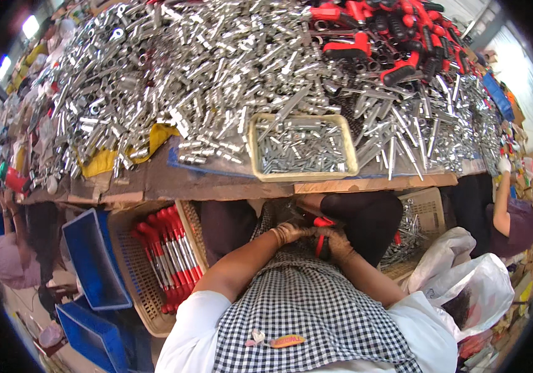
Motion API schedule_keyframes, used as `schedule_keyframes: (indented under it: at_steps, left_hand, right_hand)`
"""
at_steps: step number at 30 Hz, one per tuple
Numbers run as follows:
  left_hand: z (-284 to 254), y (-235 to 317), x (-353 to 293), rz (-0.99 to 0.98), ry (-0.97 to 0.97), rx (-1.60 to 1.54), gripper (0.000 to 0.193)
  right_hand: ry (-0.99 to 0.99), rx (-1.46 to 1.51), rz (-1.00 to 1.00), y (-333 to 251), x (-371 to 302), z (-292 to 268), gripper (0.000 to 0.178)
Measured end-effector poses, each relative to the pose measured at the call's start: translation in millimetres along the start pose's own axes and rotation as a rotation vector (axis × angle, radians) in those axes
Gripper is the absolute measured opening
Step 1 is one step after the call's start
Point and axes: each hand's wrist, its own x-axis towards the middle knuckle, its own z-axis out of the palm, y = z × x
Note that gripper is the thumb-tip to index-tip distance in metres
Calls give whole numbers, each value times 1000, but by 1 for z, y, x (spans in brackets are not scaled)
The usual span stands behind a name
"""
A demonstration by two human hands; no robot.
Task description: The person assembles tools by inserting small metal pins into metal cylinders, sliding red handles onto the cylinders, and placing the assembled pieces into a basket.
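Observation:
In my lap, my right hand [339, 244] is closed round a red-and-black tool handle [323, 222]. My left hand [289, 233] meets it from the left, fingers curled in against the same spot; what they pinch is too small and dark to make out. Just beyond my knees, a cream plastic tray [307, 176] full of small metal pins sits at the table's front edge. Behind it spreads a heap of shiny metal tool parts [217, 68]. More red-and-black handles [397, 37] are piled at the far right of the table.
At my left stands a tan basket [131, 273] of red-handled tools [170, 248], beside blue bins [95, 261]. A second basket [425, 205] with metal parts and a white plastic sack [465, 280] are at my right. Other people [518, 217] sit at both sides.

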Motion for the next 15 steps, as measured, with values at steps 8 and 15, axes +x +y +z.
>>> schedule_keyframes:
  at_steps: [8, 15]
  left_hand:
    - [17, -37, 3, 192, 108, 657, 49]
    - [62, -197, 73, 307, 331, 551, 40]
  right_hand:
    - [31, -145, -67, -30, -17, 24, 41]
    - [-127, -303, -82, -42, 40, 21, 23]
